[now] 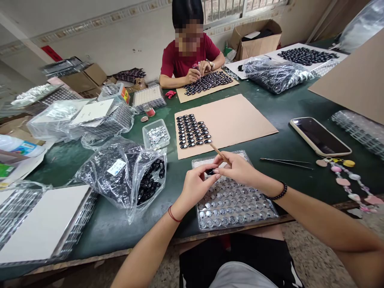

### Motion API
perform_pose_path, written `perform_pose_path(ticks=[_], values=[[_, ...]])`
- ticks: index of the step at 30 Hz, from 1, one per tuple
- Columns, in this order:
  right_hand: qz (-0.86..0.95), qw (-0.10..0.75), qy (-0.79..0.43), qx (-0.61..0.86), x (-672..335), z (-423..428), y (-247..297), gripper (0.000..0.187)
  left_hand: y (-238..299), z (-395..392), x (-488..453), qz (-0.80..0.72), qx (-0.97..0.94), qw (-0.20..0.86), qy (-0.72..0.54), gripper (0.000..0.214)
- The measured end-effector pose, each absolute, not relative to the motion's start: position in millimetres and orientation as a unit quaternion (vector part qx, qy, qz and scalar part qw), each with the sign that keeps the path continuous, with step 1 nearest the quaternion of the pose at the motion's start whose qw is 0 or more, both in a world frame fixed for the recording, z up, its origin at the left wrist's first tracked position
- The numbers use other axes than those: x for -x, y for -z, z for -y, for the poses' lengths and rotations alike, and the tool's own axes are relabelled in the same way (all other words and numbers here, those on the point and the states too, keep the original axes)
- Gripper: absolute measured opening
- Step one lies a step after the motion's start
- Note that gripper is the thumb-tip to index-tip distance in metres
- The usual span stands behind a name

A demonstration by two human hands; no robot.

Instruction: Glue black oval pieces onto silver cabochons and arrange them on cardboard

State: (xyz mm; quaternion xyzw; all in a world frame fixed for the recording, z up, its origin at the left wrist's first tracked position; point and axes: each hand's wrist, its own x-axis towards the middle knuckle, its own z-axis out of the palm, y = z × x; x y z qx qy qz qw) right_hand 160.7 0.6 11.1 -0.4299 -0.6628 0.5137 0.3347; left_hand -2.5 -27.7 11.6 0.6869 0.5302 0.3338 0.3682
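Observation:
Over a clear plastic tray (237, 219) of round silvery pieces, my two hands meet. My left hand (196, 186) pinches a small black piece (210, 171) between thumb and fingers; my right fingertips touch its other side. A thin wooden stick (220, 153) is held in my right hand (235, 170), pointing up and left. Beyond the tray, rows of black oval pieces with light centres (192, 130) lie on the left part of a brown cardboard sheet (240, 120). Left of my hands, an open plastic bag (117, 176) holds more black pieces.
A small clear box (156, 134) holds silvery round pieces. Tweezers (286, 162) and a phone (320, 136) with a beaded strap lie at right. Across the table a co-worker (192, 60) handles similar black pieces. Stacked trays (45, 224) stand at near left.

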Motion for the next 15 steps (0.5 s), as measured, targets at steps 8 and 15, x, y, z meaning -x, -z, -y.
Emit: perform_pose_path(ticks=[8, 15], values=[[0.688, 0.35, -0.454, 0.445, -160.6, 3.1, -12.2, 0.016, -12.5, 29.1, 6.2, -0.52, -0.754, 0.242, -0.321, 0.029], [0.68, 0.348, -0.472, 0.439, -161.2, 3.2, -11.9, 0.012, -11.4, 29.0, 5.6, -0.508, -0.744, 0.258, -0.349, 0.024]])
